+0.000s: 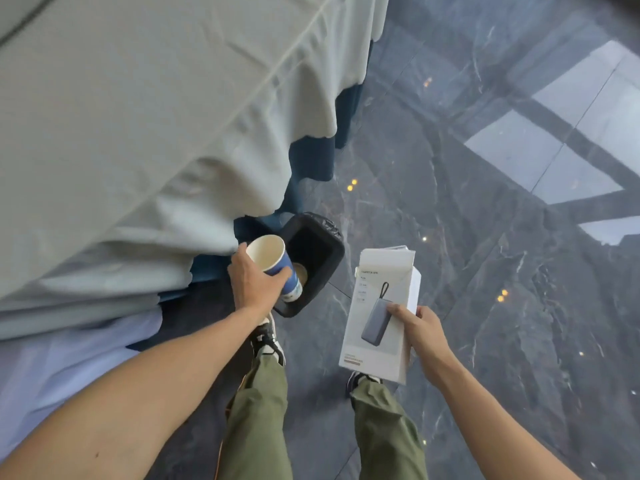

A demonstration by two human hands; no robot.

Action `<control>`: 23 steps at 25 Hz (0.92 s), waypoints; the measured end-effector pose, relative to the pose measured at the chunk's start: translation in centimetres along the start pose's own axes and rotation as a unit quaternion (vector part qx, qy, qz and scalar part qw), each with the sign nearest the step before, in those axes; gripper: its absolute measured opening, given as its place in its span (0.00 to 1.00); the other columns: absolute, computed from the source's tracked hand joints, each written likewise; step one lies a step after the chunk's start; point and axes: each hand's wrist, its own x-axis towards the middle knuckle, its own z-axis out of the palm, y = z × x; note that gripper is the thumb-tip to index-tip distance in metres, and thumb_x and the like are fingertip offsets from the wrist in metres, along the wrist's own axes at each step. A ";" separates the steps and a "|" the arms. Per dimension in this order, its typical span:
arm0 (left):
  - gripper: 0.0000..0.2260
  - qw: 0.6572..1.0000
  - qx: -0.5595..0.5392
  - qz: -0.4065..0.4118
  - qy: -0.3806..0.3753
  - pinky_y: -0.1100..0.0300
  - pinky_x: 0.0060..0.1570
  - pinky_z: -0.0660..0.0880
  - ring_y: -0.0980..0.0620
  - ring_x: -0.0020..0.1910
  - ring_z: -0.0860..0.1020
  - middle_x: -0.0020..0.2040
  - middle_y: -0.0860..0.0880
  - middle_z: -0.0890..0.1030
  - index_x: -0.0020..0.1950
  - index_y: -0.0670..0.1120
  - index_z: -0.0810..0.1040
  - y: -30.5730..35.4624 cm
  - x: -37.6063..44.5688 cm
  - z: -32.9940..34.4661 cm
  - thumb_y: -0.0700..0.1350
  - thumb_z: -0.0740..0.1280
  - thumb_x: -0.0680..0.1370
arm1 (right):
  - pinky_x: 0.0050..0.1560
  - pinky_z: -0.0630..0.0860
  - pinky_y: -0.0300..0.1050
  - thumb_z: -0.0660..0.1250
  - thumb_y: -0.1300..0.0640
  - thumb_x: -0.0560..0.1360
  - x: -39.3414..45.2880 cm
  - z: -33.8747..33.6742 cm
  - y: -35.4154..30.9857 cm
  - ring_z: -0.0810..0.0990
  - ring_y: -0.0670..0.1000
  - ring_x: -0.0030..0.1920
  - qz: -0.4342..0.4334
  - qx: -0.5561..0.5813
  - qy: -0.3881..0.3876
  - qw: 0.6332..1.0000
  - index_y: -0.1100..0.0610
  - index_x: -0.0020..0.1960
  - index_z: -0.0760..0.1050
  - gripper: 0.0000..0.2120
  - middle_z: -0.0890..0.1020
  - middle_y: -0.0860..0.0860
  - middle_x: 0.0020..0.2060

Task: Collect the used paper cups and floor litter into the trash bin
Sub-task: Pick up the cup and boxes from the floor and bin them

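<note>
Dark marble floor (467, 237) w/ black-lined trash bin (332, 258) beside draped table (138, 116).

I see the trash bin (313, 261) at frame centre, below the draped table (138, 133). A cup (300, 273) lies inside it. The box (381, 317) is right of it.

The floor (450, 202) looks like polished dark stone with pale veins, glossy enough to mirror windows and lamps. The desk's cloth (156, 116) is a matt, pale woven fabric falling in soft folds. The cup (273, 261) is smooth paper, blue outside. The trash bin (332, 258) wears a crinkled black plastic liner. The box (381, 306) is smooth white card.
</note>
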 end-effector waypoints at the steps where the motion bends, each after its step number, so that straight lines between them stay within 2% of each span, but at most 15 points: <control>1: 0.43 1.000 0.024 0.010 -0.005 0.45 0.66 0.72 0.38 0.69 0.70 0.69 0.41 0.72 0.76 0.40 0.64 -0.6 0.5 0.6 0.50 0.81 0.67 | 0.36 0.81 0.53 0.73 0.40 0.66 -0.1 0.7 0.8 0.88 0.60 0.45 0.003 -0.003 0.000 1.000 0.64 0.56 0.80 0.30 0.88 0.60 0.47; 4: 0.45 0.995 0.070 0.056 -0.033 0.44 0.66 0.71 0.38 0.69 0.68 0.71 0.40 0.70 0.77 0.41 0.62 -2.0 1.8 2.5 0.49 0.81 0.67 | 0.34 0.78 0.47 0.73 0.47 0.73 -0.5 2.3 2.1 0.87 0.52 0.38 0.002 -0.007 0.003 1.000 0.62 0.51 0.82 0.18 0.88 0.60 0.44; 7: 0.45 0.990 0.101 0.074 -0.057 0.45 0.62 0.75 0.39 0.67 0.72 0.69 0.41 0.72 0.74 0.44 0.64 -3.8 2.6 4.2 0.49 0.84 0.64 | 0.40 0.78 0.52 0.71 0.54 0.78 -0.4 3.5 2.6 0.85 0.53 0.38 0.007 0.018 0.003 1.000 0.59 0.49 0.80 0.08 0.87 0.56 0.42; 9: 0.45 0.989 0.117 0.069 -0.063 0.45 0.62 0.75 0.40 0.67 0.72 0.68 0.41 0.72 0.74 0.44 0.65 -5.0 3.0 5.1 0.49 0.85 0.63 | 0.42 0.78 0.54 0.71 0.55 0.79 0.0 4.3 2.3 0.85 0.52 0.37 0.009 0.021 0.006 1.000 0.58 0.48 0.79 0.06 0.87 0.55 0.42; 13: 0.48 0.988 0.116 0.067 -0.079 0.48 0.65 0.73 0.41 0.69 0.70 0.69 0.40 0.71 0.75 0.44 0.64 -7.1 3.7 6.4 0.50 0.86 0.62 | 0.33 0.79 0.44 0.71 0.55 0.79 1.6 6.9 1.8 0.87 0.49 0.36 -0.004 0.007 -0.024 1.000 0.59 0.51 0.82 0.07 0.88 0.55 0.42; 17: 0.50 0.985 0.107 0.048 -0.127 0.48 0.68 0.71 0.41 0.72 0.68 0.72 0.40 0.69 0.78 0.45 0.60 -8.0 4.2 7.1 0.53 0.84 0.64 | 0.40 0.80 0.45 0.73 0.53 0.77 3.5 9.3 1.2 0.87 0.51 0.44 -0.017 -0.002 -0.024 1.000 0.59 0.54 0.77 0.12 0.87 0.53 0.48; 18: 0.49 0.985 0.099 0.035 -0.134 0.48 0.68 0.71 0.41 0.73 0.68 0.73 0.40 0.68 0.79 0.45 0.60 -8.2 4.2 7.0 0.53 0.83 0.66 | 0.42 0.80 0.46 0.74 0.52 0.77 3.9 9.8 0.9 0.87 0.52 0.45 -0.020 -0.007 -0.023 1.000 0.59 0.55 0.76 0.13 0.87 0.54 0.49; 20: 0.39 0.988 0.065 -0.002 -0.139 0.53 0.63 0.74 0.44 0.71 0.71 0.72 0.42 0.70 0.77 0.46 0.65 -8.1 3.7 5.7 0.55 0.78 0.72 | 0.42 0.80 0.48 0.74 0.50 0.76 4.1 10.4 0.5 0.87 0.54 0.47 -0.019 -0.016 -0.023 0.999 0.59 0.56 0.75 0.16 0.86 0.54 0.50; 22: 0.27 0.983 -0.021 -0.055 -0.175 0.60 0.54 0.75 0.48 0.64 0.78 0.67 0.45 0.77 0.72 0.46 0.73 -8.1 3.0 4.3 0.58 0.72 0.77 | 0.39 0.77 0.47 0.73 0.50 0.77 3.9 10.8 -0.1 0.86 0.55 0.46 -0.016 -0.020 -0.025 0.999 0.58 0.55 0.75 0.14 0.86 0.54 0.49; 23: 0.25 0.969 -0.075 -0.088 -0.217 0.59 0.52 0.78 0.48 0.59 0.81 0.63 0.46 0.81 0.69 0.46 0.76 -8.0 2.8 3.5 0.60 0.70 0.78 | 0.37 0.76 0.45 0.72 0.51 0.78 3.7 11.1 -0.5 0.85 0.54 0.44 -0.013 -0.019 -0.029 0.999 0.58 0.54 0.76 0.12 0.86 0.55 0.48</control>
